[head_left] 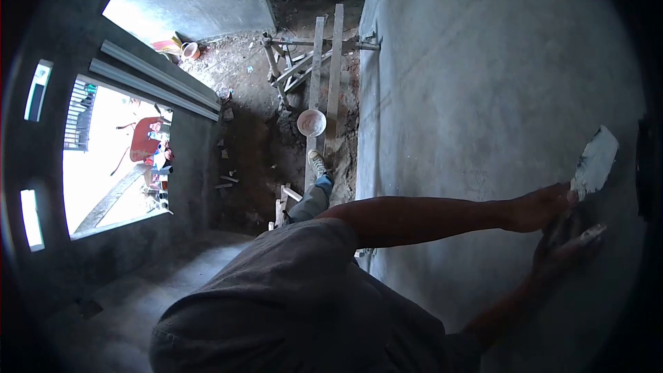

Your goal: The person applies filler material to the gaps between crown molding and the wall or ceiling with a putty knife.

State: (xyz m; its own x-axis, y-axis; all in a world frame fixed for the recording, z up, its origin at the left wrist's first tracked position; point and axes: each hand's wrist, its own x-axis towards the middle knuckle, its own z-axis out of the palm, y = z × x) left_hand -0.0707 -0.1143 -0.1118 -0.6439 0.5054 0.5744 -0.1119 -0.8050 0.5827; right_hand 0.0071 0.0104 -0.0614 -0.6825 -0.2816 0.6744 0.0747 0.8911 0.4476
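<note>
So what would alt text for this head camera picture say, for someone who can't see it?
A person presses a plaster-smeared trowel to a grey plastered wall, one hand on its handle, the other hand just below. Far beneath, a foot rests on wooden scaffold planks beside a round pan.

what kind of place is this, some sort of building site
Most likely a building site, indoors: a bare plastered wall, rough wooden scaffold planks over a dirt floor, and a plastering trowel in the hands.
</note>
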